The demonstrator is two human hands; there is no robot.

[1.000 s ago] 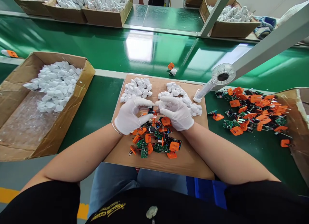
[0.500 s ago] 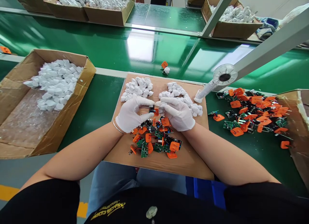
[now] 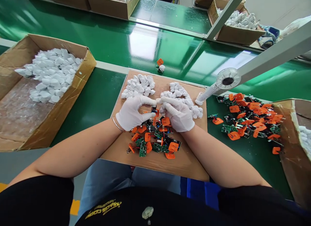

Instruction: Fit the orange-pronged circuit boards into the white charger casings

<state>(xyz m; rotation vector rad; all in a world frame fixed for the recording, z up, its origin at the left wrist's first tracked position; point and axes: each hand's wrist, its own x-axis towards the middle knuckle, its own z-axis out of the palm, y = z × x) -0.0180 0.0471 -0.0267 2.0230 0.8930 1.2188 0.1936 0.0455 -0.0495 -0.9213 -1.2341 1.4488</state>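
My left hand [image 3: 131, 114], in a white glove, grips a small dark circuit board [image 3: 154, 109] between thumb and fingers. Close beside it, my right hand [image 3: 179, 114], also gloved, has its fingers pinched together; what they hold is too small to make out. The fingertips of both hands meet above a pile of green boards with orange plates [image 3: 159, 136] on a brown cardboard sheet [image 3: 155, 162]. Behind my left hand lies a heap of white wrapped pieces [image 3: 139, 85], and a second white heap [image 3: 178, 93] lies behind my right.
An open carton [image 3: 70, 106] of white pieces stands at the left. More orange-and-green parts [image 3: 255, 117] lie at the right, beside another carton [image 3: 286, 135]. A grey post [image 3: 269, 54] with a clear plastic reel [image 3: 228, 79] slants in. One board [image 3: 161, 68] sits beyond the sheet.
The camera view has turned and shifted slightly. Both hands stay close together over the pile, with the small board still in my left hand.
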